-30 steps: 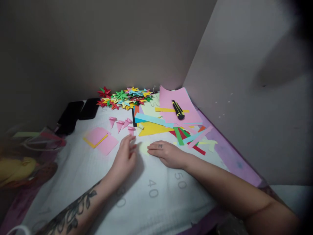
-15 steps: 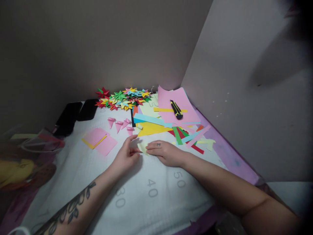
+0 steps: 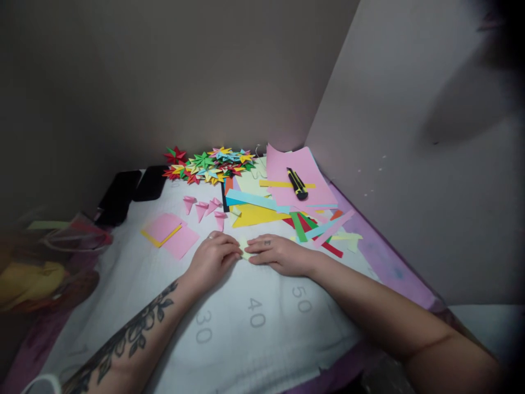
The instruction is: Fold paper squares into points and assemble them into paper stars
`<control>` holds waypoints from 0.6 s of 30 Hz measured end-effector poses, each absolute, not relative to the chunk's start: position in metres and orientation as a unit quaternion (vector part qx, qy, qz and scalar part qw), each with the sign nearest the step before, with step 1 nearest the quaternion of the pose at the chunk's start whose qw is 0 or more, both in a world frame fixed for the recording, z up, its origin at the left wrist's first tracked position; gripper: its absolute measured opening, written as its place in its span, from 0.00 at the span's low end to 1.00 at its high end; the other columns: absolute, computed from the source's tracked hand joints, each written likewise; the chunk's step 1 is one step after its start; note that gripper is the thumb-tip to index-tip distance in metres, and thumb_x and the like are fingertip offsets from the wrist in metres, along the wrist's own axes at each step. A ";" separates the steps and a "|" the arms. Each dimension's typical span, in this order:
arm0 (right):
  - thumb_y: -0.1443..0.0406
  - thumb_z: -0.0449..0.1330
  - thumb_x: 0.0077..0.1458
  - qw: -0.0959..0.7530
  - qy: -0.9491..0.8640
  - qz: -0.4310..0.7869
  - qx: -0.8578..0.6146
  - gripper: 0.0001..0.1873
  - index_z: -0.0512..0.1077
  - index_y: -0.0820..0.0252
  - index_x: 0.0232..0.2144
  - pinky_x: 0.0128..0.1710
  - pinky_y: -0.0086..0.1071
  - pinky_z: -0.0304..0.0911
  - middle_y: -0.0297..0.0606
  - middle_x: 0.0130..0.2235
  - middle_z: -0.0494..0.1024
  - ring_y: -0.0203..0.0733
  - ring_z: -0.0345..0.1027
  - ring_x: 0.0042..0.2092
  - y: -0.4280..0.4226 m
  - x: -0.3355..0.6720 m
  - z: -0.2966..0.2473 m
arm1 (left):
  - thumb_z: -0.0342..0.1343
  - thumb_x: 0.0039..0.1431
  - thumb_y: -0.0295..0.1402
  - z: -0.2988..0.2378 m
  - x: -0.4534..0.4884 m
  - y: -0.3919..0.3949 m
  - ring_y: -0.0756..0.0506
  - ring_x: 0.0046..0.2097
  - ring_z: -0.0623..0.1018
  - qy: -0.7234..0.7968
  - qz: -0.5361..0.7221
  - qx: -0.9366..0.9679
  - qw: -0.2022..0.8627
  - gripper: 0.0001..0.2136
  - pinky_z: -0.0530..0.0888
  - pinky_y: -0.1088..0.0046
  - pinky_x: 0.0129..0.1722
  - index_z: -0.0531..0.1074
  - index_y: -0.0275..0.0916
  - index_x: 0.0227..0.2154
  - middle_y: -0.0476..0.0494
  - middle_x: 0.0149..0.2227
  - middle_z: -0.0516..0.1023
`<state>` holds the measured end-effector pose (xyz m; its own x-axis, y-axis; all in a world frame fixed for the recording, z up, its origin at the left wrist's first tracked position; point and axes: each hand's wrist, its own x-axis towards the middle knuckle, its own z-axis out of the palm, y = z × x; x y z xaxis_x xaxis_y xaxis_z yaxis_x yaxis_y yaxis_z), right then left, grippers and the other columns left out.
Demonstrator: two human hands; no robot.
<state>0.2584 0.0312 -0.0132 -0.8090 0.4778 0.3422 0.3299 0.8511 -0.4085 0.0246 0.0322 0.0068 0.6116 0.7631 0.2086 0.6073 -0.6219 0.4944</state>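
Observation:
A small pale yellow paper piece [image 3: 245, 253] lies on the white mat between my hands, mostly covered by fingers. My left hand [image 3: 215, 253] is closed, its thumb and fingertips pinching the paper's left side. On the other side, my right hand [image 3: 281, 255] has its fingers held together, pressing and gripping the paper's right part. Several pink folded paper pieces [image 3: 201, 210] lie just beyond my left hand. To its left are pink paper squares [image 3: 180, 242] with a yellow square [image 3: 152, 238] partly beneath.
Folded paper stars [image 3: 204, 161] are heaped at the wall. A utility knife [image 3: 297, 184] rests on pink sheets [image 3: 322, 191], with coloured strips [image 3: 301, 227] in front. Two dark phone-like slabs [image 3: 151, 183] lie back left. A blurred clear bag [image 3: 76, 235] is at the left edge.
My left hand has turned over from open fingers to a pinch on the paper, moving slightly right. My right hand stays on the paper, which now shows less.

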 end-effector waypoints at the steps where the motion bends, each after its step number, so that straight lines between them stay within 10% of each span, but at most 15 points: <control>1: 0.70 0.52 0.59 0.219 -0.935 0.172 -0.218 0.13 0.75 0.58 0.41 0.54 0.43 0.61 0.43 0.50 0.75 0.43 0.64 0.56 0.031 0.259 -0.013 | 0.50 0.59 0.30 0.009 0.026 0.032 0.45 0.41 0.72 0.398 0.200 0.874 0.195 0.09 0.67 0.66 0.44 0.76 0.39 0.32 0.43 0.37 0.77; 18: 0.73 0.50 0.58 0.221 -0.917 0.220 -0.247 0.16 0.72 0.57 0.44 0.55 0.40 0.58 0.38 0.47 0.77 0.38 0.65 0.55 0.032 0.258 -0.008 | 0.48 0.57 0.31 0.008 0.047 0.039 0.45 0.35 0.70 0.483 0.124 0.854 0.145 0.08 0.65 0.68 0.38 0.71 0.38 0.28 0.44 0.31 0.73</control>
<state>0.2578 0.0319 -0.0082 -0.7803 0.5507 0.2963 0.3560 0.7807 -0.5136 0.0467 0.0389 0.0085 0.5017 0.8620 0.0720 0.7896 -0.4904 0.3688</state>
